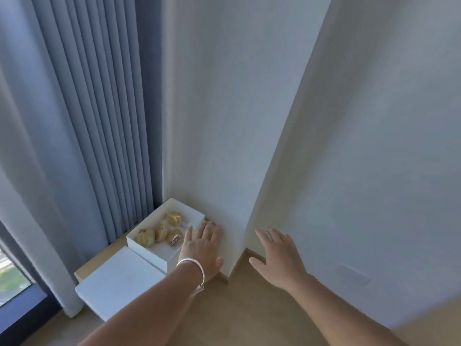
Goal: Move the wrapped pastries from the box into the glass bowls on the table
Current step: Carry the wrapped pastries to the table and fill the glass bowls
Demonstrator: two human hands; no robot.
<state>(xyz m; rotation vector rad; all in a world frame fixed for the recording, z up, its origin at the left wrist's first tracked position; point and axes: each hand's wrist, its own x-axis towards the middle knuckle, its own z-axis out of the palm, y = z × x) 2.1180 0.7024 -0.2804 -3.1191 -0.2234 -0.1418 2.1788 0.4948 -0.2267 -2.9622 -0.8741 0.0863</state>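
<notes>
An open white box (149,248) sits low in the corner on a light wooden surface, against the wall. Several wrapped golden pastries (159,233) lie inside it. My left hand (203,245), with a silver bangle on the wrist, hovers flat and empty just right of the box, fingers spread toward the wall. My right hand (278,255) is open too, farther right, past the wall's corner edge, holding nothing. No glass bowl is in view.
The box's white lid (117,280) lies flat in front of the box. Blue-grey curtains (82,126) hang on the left beside a window. A white wall column (224,121) rises right behind the box. Wooden floor (244,305) spreads below my arms.
</notes>
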